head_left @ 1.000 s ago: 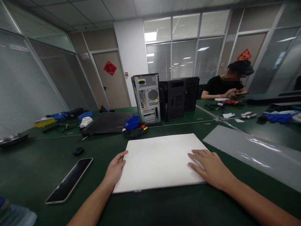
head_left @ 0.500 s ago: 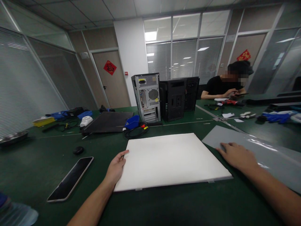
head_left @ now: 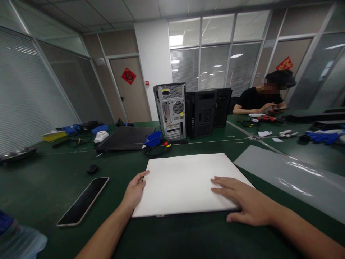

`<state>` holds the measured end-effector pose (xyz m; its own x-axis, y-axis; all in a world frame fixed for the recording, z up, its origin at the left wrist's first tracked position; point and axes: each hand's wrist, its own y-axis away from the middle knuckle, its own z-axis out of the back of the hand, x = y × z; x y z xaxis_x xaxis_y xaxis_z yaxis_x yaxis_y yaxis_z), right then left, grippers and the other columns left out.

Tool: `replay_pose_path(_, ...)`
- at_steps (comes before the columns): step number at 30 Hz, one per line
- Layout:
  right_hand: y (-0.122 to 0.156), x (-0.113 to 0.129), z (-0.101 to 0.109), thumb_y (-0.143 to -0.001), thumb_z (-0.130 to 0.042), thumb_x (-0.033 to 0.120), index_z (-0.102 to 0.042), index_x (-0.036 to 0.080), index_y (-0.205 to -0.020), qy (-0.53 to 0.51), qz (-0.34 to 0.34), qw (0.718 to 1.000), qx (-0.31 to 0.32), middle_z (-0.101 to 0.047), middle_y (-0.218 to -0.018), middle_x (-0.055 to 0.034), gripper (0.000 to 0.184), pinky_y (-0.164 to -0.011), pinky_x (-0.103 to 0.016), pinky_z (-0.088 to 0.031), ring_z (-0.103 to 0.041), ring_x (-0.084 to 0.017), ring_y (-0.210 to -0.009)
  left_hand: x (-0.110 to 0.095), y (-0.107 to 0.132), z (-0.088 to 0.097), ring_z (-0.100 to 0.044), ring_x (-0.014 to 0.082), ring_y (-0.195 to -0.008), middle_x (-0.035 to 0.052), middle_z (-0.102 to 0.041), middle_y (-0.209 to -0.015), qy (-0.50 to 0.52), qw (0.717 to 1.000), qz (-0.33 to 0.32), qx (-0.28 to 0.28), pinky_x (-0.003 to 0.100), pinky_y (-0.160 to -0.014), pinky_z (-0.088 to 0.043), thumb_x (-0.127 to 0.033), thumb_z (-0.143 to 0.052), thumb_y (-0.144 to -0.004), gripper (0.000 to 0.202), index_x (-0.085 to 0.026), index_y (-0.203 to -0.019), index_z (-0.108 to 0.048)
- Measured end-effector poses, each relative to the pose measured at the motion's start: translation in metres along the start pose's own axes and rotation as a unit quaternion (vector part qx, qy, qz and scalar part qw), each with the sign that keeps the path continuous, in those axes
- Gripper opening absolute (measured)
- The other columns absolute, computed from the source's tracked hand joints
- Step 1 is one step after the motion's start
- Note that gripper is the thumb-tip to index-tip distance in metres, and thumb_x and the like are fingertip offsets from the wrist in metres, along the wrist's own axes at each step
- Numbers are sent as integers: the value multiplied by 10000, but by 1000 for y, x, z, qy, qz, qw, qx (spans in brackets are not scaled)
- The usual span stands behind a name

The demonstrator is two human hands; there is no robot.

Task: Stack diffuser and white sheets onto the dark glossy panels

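A flat white rectangular panel point(head_left: 183, 187) with a thin dark edge lies on the green table in front of me. At its left edge, my left hand point(head_left: 135, 190) grips the panel between thumb and fingers, with some fingertips hidden by the rim. My right hand point(head_left: 246, 201) is over the panel's right part, fingers stretched out and apart, thumb beyond the front edge. Whether its fingertips press on the white surface I cannot tell. To the right lies a glossy grey translucent sheet point(head_left: 280, 176), touched by neither hand.
A phone point(head_left: 83, 201) and a small black round object point(head_left: 92, 169) lie on the left. Behind the panel are a coiled black cable point(head_left: 156, 153), a blue tray point(head_left: 153, 138) and computer cases point(head_left: 172, 111). Across the table, a person point(head_left: 261, 100) sits at the right.
My right hand has moved left from the grey sheet to over the white panel. The left hand keeps its hold on the left edge. The view has shifted slightly.
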<state>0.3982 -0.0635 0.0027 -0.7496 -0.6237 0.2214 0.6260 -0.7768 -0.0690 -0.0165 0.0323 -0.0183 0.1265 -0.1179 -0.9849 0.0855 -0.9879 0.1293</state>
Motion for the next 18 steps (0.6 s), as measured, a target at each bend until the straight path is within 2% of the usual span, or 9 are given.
replay_pose_path(6,-4,3,2,-837,-543,515,-351,313,-1431,-26,17,999,-19,-327,-1485,-44,656,-1123,-484,-264,-299,-274,-1361,-1,1,0,-594,133,-578,1,-680,-711,1,1000,2,2,235,-565,-425,-140,-648,-574,535,-138,-1108,-611)
replay_pose_path(12,-5,5,1,-832,-533,555,-364,338,-1420,-23,-2,1000,-14,-332,-1483,-28,648,-1102,-470,-304,-316,-260,-1352,-2,2,-2,-561,123,-526,5,-677,-709,-2,1000,6,1,244,-557,-418,-170,-648,-579,547,-132,-1122,-591)
replay_pose_path(15,-5,1,-1,-821,-542,565,-380,346,-1409,-27,-2,999,-35,-346,-1476,-18,648,-1102,-457,-305,-314,-252,-1352,-3,3,-3,-564,129,-533,2,-670,-706,-7,1000,7,-3,249,-565,-419,-166,-651,-574,535,-144,-1107,-603)
replay_pose_path(17,-4,-11,-2,-852,-496,550,-403,359,-1391,-1,-30,998,-59,-366,-1465,3,580,-1109,-432,-297,-316,-229,-1351,-4,4,-3,-564,129,-533,-2,-667,-707,-9,1000,7,-4,250,-569,-421,-155,-641,-576,526,-152,-1100,-605)
replay_pose_path(18,-2,-20,-3,-872,-457,544,-418,369,-1378,27,-71,994,-74,-379,-1455,21,536,-1113,-412,-292,-327,-212,-1345,-4,4,-4,-561,128,-528,-4,-665,-702,-11,1000,8,-4,249,-569,-422,-145,-632,-578,519,-153,-1096,-604)
